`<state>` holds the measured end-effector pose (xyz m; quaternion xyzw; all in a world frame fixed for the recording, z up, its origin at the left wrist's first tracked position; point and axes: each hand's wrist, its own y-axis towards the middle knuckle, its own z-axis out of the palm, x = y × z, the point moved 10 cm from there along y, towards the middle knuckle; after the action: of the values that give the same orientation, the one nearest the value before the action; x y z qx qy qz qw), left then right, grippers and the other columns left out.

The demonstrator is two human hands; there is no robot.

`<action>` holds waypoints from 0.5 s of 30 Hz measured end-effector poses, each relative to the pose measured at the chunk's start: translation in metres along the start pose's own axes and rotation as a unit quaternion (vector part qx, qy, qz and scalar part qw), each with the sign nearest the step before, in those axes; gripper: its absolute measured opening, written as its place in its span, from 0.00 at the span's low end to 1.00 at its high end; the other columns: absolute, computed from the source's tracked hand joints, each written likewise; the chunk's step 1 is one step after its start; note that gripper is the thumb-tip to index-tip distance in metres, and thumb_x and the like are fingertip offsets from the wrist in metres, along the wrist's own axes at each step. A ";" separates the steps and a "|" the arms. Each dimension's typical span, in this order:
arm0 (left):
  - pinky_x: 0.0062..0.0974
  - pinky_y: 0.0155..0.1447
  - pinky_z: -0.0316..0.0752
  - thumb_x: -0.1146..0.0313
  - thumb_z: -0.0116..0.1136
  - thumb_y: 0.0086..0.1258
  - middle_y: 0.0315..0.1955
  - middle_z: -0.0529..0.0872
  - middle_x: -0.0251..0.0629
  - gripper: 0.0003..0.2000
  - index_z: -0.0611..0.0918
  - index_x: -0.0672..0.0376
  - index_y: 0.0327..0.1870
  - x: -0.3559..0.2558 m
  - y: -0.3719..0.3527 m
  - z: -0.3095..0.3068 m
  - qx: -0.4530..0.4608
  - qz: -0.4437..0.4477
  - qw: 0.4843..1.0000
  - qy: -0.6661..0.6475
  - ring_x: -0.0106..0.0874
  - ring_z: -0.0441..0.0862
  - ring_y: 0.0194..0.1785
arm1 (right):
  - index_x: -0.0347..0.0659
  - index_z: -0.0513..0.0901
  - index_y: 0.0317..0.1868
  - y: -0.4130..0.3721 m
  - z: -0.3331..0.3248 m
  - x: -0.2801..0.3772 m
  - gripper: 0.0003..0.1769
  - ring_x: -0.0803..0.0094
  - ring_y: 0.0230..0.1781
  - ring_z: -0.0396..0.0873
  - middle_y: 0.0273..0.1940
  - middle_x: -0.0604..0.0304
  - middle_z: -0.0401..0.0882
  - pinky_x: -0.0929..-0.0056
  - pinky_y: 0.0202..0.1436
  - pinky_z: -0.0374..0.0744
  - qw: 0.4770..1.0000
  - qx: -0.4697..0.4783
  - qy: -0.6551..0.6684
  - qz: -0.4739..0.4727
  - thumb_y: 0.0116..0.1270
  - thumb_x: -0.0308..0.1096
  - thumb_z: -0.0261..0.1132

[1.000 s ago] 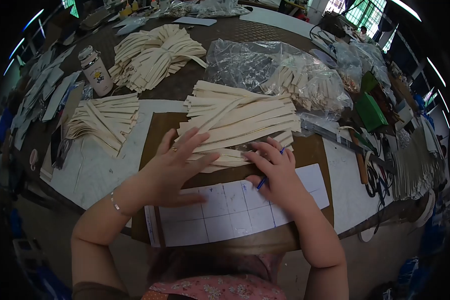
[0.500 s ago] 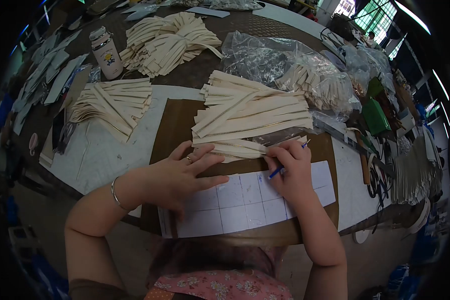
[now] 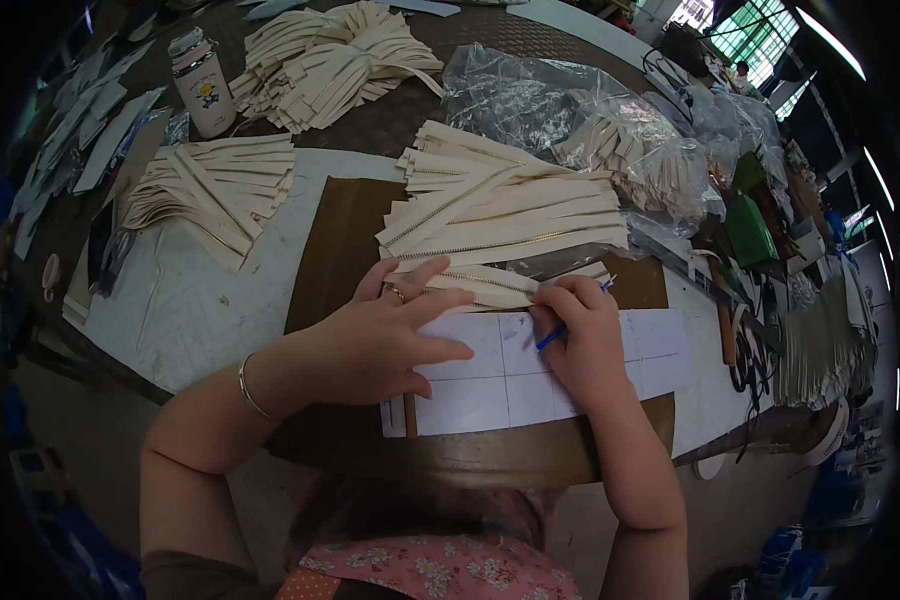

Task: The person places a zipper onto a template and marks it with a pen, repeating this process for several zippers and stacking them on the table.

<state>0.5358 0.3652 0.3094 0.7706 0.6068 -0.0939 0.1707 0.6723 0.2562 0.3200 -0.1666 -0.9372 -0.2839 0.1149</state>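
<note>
My right hand (image 3: 580, 335) is closed round a blue pen (image 3: 552, 337), its fingertips at the right end of a cream zipper (image 3: 495, 285) with metal teeth. With fingers spread, my left hand (image 3: 395, 325) has its upper fingertips over the zipper's left part and its lower fingers over a white sheet with ruled lines (image 3: 530, 388). The sheet lies on a brown board (image 3: 340, 240), and a narrow brown strip (image 3: 410, 415) crosses its left end. Just beyond my hands is a pile of cream zippers (image 3: 510, 215).
More zippers (image 3: 210, 190) lie at the left, with a larger bundle (image 3: 335, 65) behind. A white flask (image 3: 203, 90) stands beside that bundle. Clear plastic bags (image 3: 530, 100) sit at the back. Scissors (image 3: 745, 350) and a green object (image 3: 750, 230) are at the right.
The ruled sheet has shifted right and away from my body, closer to the zipper. My left hand has moved right with it. The right hand still holds the pen at the zipper's end.
</note>
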 end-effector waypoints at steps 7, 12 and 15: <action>0.56 0.75 0.52 0.74 0.61 0.66 0.73 0.71 0.33 0.24 0.81 0.39 0.64 -0.029 -0.021 0.019 0.125 0.084 0.987 -0.054 0.31 0.64 0.78 | 0.46 0.88 0.42 0.001 -0.020 0.005 0.11 0.58 0.39 0.83 0.40 0.61 0.83 0.62 0.43 0.79 0.998 -0.061 -0.008 0.009 0.58 0.26 0.73; 0.58 0.73 0.55 0.71 0.61 0.67 0.74 0.71 0.29 0.23 0.81 0.37 0.64 -0.033 -0.032 0.013 0.168 0.115 0.978 -0.046 0.30 0.67 0.77 | 0.40 0.87 0.43 0.004 -0.018 0.018 0.11 0.58 0.41 0.85 0.43 0.55 0.84 0.66 0.43 0.83 0.999 -0.050 -0.007 -0.002 0.58 0.23 0.74; 0.57 0.73 0.57 0.70 0.61 0.68 0.74 0.71 0.31 0.23 0.81 0.38 0.64 -0.036 -0.035 0.014 0.183 0.125 0.973 -0.064 0.32 0.67 0.77 | 0.41 0.86 0.42 0.007 -0.005 0.031 0.11 0.57 0.45 0.84 0.46 0.54 0.83 0.65 0.47 0.82 1.000 0.008 -0.009 0.007 0.59 0.24 0.74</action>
<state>0.4939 0.3342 0.3038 0.8510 0.4657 -0.2306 0.0754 0.6473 0.2661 0.3373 -0.1744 -0.9393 -0.2742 0.1101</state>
